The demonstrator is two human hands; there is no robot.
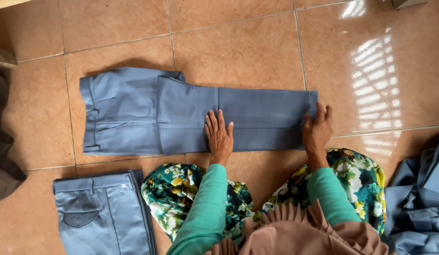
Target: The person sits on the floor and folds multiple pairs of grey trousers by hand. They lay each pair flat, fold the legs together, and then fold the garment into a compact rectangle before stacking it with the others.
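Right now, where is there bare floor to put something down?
Bare tiles lie beyond the flat trousers, and to their right where light shines. A thin strip runs between them and the folded trousers. It is crowded near the knees: left hand, right hand, and a heap of blue cloth at right.

Bare tiled floor (257, 42) lies open beyond the trousers (181, 118); folded trousers (103, 212) and a garment pile (417, 203) flank the knees.
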